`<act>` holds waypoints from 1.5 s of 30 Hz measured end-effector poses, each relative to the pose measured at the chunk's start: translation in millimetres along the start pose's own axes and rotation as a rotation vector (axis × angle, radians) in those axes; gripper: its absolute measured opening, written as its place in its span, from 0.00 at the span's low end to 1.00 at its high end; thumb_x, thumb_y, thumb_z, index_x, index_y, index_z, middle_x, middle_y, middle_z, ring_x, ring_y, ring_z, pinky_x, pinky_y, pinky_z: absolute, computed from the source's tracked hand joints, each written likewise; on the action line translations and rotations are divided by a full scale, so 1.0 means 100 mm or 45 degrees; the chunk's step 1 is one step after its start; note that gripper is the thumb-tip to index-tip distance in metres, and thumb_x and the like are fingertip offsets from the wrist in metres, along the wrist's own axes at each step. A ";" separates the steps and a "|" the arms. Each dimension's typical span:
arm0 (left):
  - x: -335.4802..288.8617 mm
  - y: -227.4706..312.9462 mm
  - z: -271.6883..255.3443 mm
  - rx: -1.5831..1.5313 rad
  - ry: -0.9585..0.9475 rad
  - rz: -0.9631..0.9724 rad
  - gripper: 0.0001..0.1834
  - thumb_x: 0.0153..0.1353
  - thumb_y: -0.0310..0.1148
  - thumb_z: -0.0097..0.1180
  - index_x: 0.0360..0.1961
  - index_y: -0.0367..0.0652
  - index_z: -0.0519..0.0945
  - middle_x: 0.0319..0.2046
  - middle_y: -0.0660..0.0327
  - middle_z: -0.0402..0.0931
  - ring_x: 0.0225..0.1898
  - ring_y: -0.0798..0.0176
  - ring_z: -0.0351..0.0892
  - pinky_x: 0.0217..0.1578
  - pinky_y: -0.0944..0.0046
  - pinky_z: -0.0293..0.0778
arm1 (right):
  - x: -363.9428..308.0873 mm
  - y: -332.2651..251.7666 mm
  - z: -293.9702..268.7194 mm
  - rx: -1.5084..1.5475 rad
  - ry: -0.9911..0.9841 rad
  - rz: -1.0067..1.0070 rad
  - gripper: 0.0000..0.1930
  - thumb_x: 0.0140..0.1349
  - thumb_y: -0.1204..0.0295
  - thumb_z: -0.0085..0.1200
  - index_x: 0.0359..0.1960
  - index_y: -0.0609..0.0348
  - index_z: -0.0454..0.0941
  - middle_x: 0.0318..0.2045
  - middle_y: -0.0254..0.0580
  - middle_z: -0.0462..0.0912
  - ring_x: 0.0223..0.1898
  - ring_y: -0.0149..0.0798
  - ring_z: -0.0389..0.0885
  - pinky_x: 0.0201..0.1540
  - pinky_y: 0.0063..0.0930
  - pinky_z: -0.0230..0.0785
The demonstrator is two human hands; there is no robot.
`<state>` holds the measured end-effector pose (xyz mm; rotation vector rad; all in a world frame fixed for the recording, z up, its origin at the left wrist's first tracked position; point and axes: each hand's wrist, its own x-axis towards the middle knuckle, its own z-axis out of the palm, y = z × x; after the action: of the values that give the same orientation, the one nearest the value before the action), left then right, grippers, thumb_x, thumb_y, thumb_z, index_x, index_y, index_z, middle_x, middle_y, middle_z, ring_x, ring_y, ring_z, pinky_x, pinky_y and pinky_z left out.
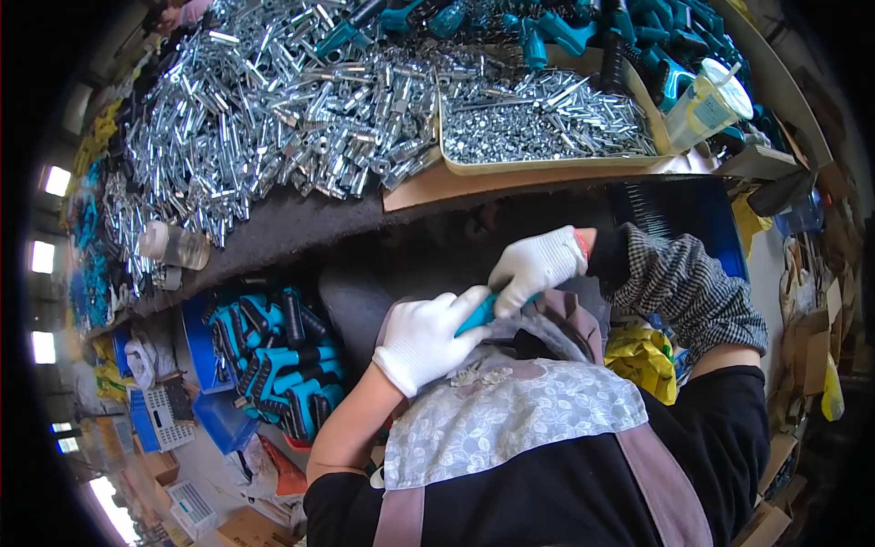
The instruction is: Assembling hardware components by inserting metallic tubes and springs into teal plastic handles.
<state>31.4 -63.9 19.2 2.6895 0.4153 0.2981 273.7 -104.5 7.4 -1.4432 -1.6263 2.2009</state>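
In front of my apron, both of my hands, in white gloves, are closed on a teal plastic piece (476, 316). My left hand (427, 335) wraps it from the left side, thumb along the top. From the right, my right hand (540, 266) grips its far end, fingers bent down over it. Most of the piece is hidden by the gloves, so its full shape cannot be made out. On the left below the bench, a blue bin (197, 339) holds several teal-and-black tool handles (292, 387).
Shiny metal parts (273, 114) are heaped on the bench beyond my hands. A shallow tray (547, 167) holds small metal pieces. A lidded plastic cup (709, 108) stands right of it, a clear bottle (175, 246) at the left edge. Yellow plastic bags (643, 360) lie by my right arm.
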 end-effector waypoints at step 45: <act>0.09 -0.11 -0.11 -0.215 0.450 -0.107 0.25 0.47 0.33 0.72 0.49 0.42 0.82 0.38 0.54 0.82 0.37 0.49 0.83 0.38 0.57 0.79 | -0.48 -0.16 -0.89 -0.372 1.901 -0.695 0.07 0.55 0.73 0.63 0.35 0.61 0.86 0.28 0.44 0.86 0.29 0.39 0.85 0.35 0.29 0.75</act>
<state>34.2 -47.6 25.3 2.4470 0.5754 0.7534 354.5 -57.7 49.6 -1.6394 -1.3511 0.2573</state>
